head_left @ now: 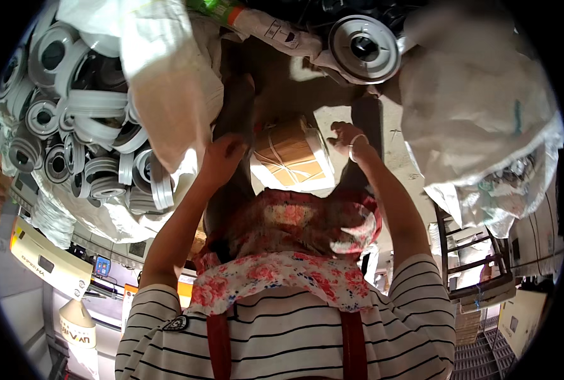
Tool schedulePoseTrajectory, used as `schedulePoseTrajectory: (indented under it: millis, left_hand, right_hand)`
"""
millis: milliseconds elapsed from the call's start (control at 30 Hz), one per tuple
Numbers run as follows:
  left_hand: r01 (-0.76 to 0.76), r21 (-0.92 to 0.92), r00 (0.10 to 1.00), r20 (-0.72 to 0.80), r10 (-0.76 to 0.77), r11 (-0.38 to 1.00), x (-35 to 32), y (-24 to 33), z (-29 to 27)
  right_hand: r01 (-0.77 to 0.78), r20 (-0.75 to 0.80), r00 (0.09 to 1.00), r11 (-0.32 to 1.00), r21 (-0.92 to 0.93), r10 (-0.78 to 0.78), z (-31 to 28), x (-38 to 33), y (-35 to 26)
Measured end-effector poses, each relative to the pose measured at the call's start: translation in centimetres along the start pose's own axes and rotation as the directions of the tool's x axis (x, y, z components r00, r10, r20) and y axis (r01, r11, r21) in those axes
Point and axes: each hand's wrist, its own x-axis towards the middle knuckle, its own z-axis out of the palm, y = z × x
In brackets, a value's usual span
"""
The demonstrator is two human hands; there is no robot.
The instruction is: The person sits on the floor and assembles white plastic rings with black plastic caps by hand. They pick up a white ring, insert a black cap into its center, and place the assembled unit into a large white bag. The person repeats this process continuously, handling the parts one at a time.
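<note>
My left hand [227, 156] is held over my left knee with its fingers curled inward. Whatever may be inside them is hidden. Across from it, my right hand [348, 139], with a white band at the wrist, hovers near my right knee. Its fingers are loosely bent and apart, and nothing shows in them. Between my legs, below both hands, is a brown cardboard box [289, 149] with pale strips across it. Farther ahead lies a round grey-white plastic ring part [364, 49] with a dark centre.
At left, a large white sack [168, 82] bulges beside a heap of grey-white plastic rings [98, 114]. Another white sack [472, 120] at right holds clear, crinkled material. A dark metal rack [475, 253] stands behind it on the right. Yellowish machines [50, 263] are at lower left.
</note>
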Motion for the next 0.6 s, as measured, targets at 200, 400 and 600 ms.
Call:
schedulePoseTrajectory:
  millis: [200,400,600]
  left_hand:
    - [0.021,-0.176,0.997,-0.069,-0.033,0.984,10.9,-2.1,3.8]
    - [-0.077,-0.184,0.978,-0.204,0.039,0.98,15.2,-3.8,5.4]
    - [-0.13,-0.456,0.968,-0.25,0.013,0.88,18.7,-3.7,4.7]
  right_hand:
    - [0.068,0.304,0.95,0.903,-0.424,0.071,10.1,14.9,0.1]
    - [0.042,0.159,0.987,0.902,-0.43,0.03,20.7,22.4,3.3]
    - [0.238,0.384,0.918,0.915,-0.326,-0.102,17.1,21.1,2.4]
